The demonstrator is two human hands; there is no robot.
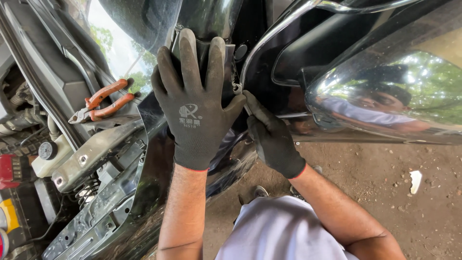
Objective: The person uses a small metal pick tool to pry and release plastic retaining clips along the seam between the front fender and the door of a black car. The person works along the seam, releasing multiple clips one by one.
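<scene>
Left hand: the left hand [195,103], in a dark knit glove, is spread wide open, palm flat against a black car panel [159,159]; the fingers point upward and splay over a dark bracket [204,50] at the panel's top edge.
Right hand: the right hand [272,137], also gloved, is curled closed around a thin metal tool [246,107]; only a short bit of its shaft shows past the thumb, so what kind of tool it is cannot be told.
Tool tip: it sits just right of the left thumb, at a small metal fastener [237,88] in the seam between the panel and the car body.
Hands together: the right thumb almost touches the left thumb; whether they meet cannot be told.
Nearest: the person's pale garment [279,231], below both forearms.
Left of the left hand: orange-handled pliers [101,103] lie on a ledge of the open engine bay, well apart from the fingers; lower down sit a white fluid reservoir [48,159] with a black cap.
Right of the right hand: a chrome mirror housing [385,96], shiny and curved.
Farther: the dirt ground [385,192] with a white scrap [415,181].
</scene>
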